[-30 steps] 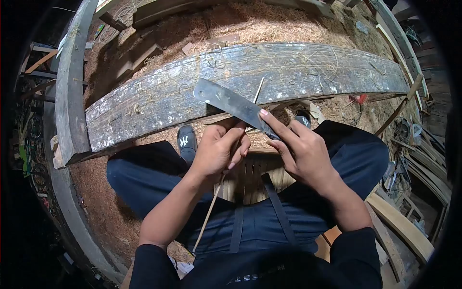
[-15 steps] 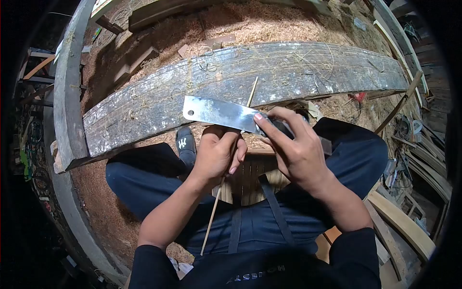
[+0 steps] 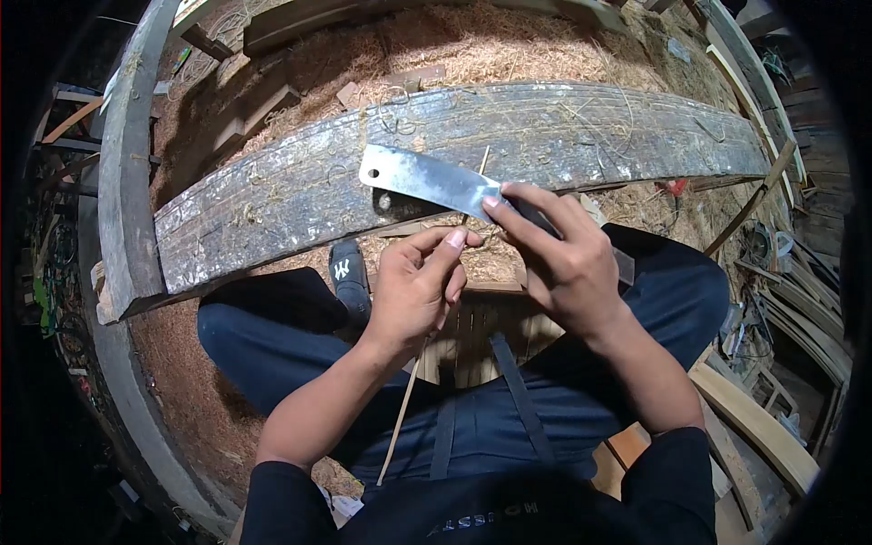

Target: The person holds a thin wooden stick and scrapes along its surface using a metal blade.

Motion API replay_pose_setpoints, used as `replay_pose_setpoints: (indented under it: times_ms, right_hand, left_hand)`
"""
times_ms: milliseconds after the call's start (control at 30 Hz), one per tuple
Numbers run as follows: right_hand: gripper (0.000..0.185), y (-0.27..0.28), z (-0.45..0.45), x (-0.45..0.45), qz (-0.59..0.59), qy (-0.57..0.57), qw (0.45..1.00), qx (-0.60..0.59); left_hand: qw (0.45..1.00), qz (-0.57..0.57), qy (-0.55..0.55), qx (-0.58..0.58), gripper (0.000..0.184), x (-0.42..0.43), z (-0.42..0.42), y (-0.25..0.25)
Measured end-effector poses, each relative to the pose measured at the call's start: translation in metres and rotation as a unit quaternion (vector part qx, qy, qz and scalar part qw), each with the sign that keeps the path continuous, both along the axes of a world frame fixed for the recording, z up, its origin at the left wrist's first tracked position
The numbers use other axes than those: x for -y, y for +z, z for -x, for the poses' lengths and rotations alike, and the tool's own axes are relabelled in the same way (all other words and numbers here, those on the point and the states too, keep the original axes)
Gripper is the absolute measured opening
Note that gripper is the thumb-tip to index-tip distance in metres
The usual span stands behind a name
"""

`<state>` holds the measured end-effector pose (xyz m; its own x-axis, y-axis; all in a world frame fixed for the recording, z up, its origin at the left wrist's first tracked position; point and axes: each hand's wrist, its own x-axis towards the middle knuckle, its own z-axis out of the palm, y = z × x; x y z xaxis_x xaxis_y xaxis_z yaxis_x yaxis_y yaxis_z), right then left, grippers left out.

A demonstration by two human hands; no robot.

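Observation:
My left hand (image 3: 411, 283) is closed in a pinch around a thin pale stick (image 3: 399, 425), which runs from near my lap up past the fingers. The stick's upper end pokes out above a cleaver (image 3: 425, 181). That cleaver has a broad shiny blade with a round hole near its far corner. Wrapped on its dark handle is my right hand (image 3: 570, 259), with fingertips resting on the blade's near end. The blade lies across the stick just above the left fingertips; whether its edge touches the stick, I cannot tell.
A wide, worn wooden plank (image 3: 291, 195) curves across in front of me, with fibre scraps on it. Wood shavings (image 3: 509, 50) cover the ground. A grey beam (image 3: 127, 182) stands at the left, and wood strips (image 3: 758, 422) are piled at the right.
The cleaver has risen a little away from my left hand. My left thumb and fingers have shifted up and now show pinching the stick below the blade.

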<state>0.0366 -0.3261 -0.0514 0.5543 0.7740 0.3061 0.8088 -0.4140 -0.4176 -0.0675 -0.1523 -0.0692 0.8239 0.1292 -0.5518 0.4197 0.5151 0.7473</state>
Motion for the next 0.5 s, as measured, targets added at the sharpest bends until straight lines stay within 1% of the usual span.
replay_pose_setpoints:
  times_ms: [67, 100, 133, 200, 233, 267, 367, 467, 500]
  right_hand:
    - [0.06, 0.0, 0.003, 0.002, 0.024, 0.034, 0.999, 0.011]
    - [0.062, 0.004, 0.009, -0.001, 0.021, 0.061, 0.998, 0.011]
    - [0.061, 0.006, 0.011, -0.003, 0.022, 0.068, 0.997, 0.029]
    - [0.058, 0.003, -0.002, -0.002, 0.027, 0.032, 0.999, 0.012]
    - [0.056, -0.004, -0.013, -0.002, 0.005, 0.018, 0.999, 0.048]
    - [0.055, -0.005, -0.018, -0.001, -0.013, 0.02, 0.999, 0.047]
    - [0.057, 0.009, -0.002, 0.001, 0.058, 0.1, 0.992, 0.051]
    - [0.058, 0.004, -0.008, 0.0, 0.037, 0.083, 0.995, 0.032]
    - [0.056, 0.002, -0.006, -0.001, 0.034, 0.081, 0.995, 0.051]
  left_hand:
    - [1.0, 0.011, 0.009, -0.009, 0.024, 0.001, 0.0, -0.003]
    - [0.999, -0.02, 0.003, -0.034, 0.027, 0.001, 0.002, -0.006]
    - [0.999, -0.019, 0.005, -0.031, 0.027, 0.0, 0.001, -0.005]
    - [1.0, 0.016, -0.007, -0.006, 0.025, -0.002, 0.0, -0.001]
    - [0.999, 0.032, 0.002, 0.002, 0.023, -0.002, -0.001, 0.0]
    - [0.999, 0.033, 0.002, 0.002, 0.023, -0.001, 0.0, 0.0]
    - [0.999, -0.024, 0.029, -0.036, 0.018, 0.002, -0.002, 0.006]
    - [0.999, -0.021, 0.031, -0.037, 0.014, 0.001, -0.006, -0.001]
    - [0.999, -0.011, 0.018, -0.041, 0.014, -0.002, -0.004, -0.006]
